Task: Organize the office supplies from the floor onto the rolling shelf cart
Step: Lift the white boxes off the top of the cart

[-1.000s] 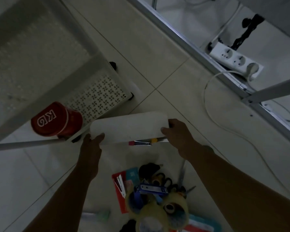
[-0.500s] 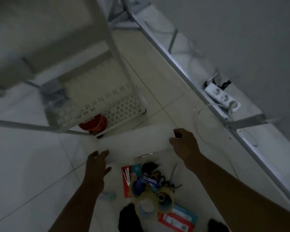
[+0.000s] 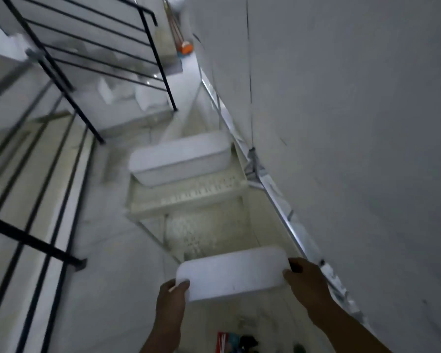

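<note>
A flat white rectangular lid (image 3: 231, 273) hangs in the air between my hands. My left hand (image 3: 172, 299) grips its near left corner and my right hand (image 3: 304, 281) grips its right end. Beyond it stands the white rolling shelf cart (image 3: 189, 200) with perforated shelves. A white open bin (image 3: 178, 159) sits on its top shelf. Part of the pile of office supplies (image 3: 237, 342) shows on the floor at the bottom edge, including a red packet and dark items.
A black metal stair railing (image 3: 61, 103) fills the left side. A grey wall (image 3: 341, 123) with a metal frame strip (image 3: 278, 200) runs along the right. White bags lie on the floor behind the cart.
My view has tilted up from the floor pile to the cart's top shelf. The lid has risen with both hands, and the red cup on the lower shelf has left my view.
</note>
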Available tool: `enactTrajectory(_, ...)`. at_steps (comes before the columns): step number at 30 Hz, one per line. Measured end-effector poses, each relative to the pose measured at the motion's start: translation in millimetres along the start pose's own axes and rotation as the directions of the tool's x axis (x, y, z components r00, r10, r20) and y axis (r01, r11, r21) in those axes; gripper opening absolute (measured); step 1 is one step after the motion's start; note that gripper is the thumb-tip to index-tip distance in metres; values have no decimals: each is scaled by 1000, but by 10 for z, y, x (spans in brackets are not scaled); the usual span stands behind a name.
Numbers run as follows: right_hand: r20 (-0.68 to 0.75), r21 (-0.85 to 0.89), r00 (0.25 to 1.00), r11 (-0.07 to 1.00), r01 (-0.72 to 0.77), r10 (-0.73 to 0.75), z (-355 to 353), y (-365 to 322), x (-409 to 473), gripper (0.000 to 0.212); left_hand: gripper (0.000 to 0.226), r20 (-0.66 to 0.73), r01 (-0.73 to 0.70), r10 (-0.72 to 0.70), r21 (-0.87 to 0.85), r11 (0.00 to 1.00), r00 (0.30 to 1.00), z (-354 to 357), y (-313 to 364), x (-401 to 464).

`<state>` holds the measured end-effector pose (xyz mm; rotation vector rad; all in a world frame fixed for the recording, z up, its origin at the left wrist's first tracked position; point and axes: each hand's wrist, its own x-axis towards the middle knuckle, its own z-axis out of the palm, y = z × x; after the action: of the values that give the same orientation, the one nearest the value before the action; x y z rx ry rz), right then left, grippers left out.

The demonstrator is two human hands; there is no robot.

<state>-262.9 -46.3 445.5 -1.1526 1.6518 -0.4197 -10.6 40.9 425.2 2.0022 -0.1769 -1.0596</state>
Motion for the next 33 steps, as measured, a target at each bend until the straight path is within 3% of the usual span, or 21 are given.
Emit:
enactTrajectory(8, -72, 121, 984, 978, 168, -161, -512, -1489, -753, 31, 47, -23, -161, 159, -104, 981, 987, -697, 1282, -745)
enactTrajectory(15, -83, 147, 958, 948, 283, -274, -291, -2376, -608, 31, 39, -18, -302, 303, -160, 940, 953, -987, 2129, -587)
enactTrajectory(24, -70, 132, 990, 982, 133, -125, 238, -2396, 284, 48, 42, 90, -238, 247, -98, 966, 965, -849, 2346, 189)
enactTrajectory(30, -67, 100, 995, 991, 85, -79, 386, -2131, 402, 44, 32, 54, -211, 213, -36, 977, 976, -788, 2059, 290)
enactTrajectory(33, -67, 116, 994, 988, 97, -90, 325, -2324, 397, 47, 21, 10, -258, 259, -34, 965, 966, -833, 2203, 272)
